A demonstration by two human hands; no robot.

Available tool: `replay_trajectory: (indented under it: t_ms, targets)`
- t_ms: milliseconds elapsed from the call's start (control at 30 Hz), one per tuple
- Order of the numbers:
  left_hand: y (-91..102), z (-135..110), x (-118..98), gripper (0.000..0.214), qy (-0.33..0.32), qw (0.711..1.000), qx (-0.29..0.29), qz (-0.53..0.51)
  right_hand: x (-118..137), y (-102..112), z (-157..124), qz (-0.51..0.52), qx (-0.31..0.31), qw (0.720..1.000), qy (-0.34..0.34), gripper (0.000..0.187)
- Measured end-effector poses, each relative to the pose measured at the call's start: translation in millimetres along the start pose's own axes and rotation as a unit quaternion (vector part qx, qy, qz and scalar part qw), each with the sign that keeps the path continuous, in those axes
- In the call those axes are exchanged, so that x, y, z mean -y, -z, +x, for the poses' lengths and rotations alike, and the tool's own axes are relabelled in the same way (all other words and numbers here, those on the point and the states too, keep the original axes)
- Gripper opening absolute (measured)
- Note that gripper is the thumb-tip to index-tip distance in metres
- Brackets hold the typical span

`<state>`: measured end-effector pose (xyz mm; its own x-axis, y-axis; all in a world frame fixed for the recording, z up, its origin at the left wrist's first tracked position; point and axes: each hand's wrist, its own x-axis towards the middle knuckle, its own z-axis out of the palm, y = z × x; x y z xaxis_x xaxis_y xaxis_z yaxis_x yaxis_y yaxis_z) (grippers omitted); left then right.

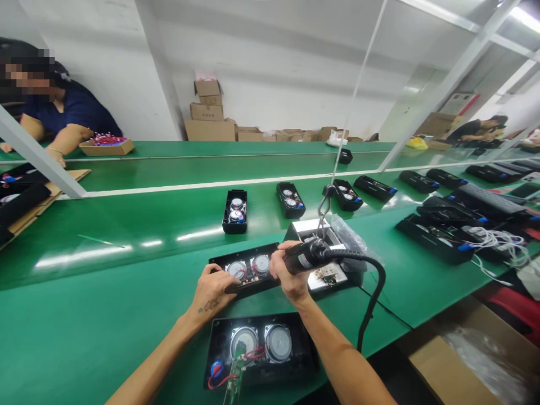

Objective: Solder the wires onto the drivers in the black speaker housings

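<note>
My right hand (291, 278) is closed around a black electric screwdriver (304, 257) that hangs by a hook from a cord. Its tip is hidden behind the hand, at the right end of a black speaker housing (264, 287). That housing lies open, showing two round speaker drivers (261, 264) and red wires. Gripping its left end is my left hand (214, 289), thumb on the near edge. Closer to me lies a second open speaker housing (297, 351), with two drivers, a blue part (216, 369) and a green circuit board (235, 377) on red wires.
A box with a metal fixture (329, 275) stands right of the housing, a plastic bag (350, 239) beside it. Several housings (235, 211) line the green belt (177, 208). More housings and white cables (502, 242) are piled right. A co-worker (71, 109) sits far left.
</note>
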<state>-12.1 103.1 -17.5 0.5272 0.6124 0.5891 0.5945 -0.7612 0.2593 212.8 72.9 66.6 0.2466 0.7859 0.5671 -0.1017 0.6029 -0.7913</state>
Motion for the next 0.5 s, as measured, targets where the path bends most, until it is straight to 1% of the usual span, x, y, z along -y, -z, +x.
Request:
replay_trajectory:
  t_ms: [100,233,500]
  targets:
    - [-1.3,-0.7,1.6,0.021,0.004,1.000,0.006,0.000,-2.6,1.6,-1.3,0.000,-0.003,1.000,0.003,0.022]
    - [-1.4,-0.1,1.6,0.019,0.000,1.000,-0.003,0.005,-4.7,2.2,-1.8,0.015,-0.013,1.000,0.005,0.023]
    - [1.0,0.6,-0.3,0.022,0.001,1.000,-0.001,-0.001,-6.9,1.5,-3.0,0.002,0.000,1.000,-0.012,0.024]
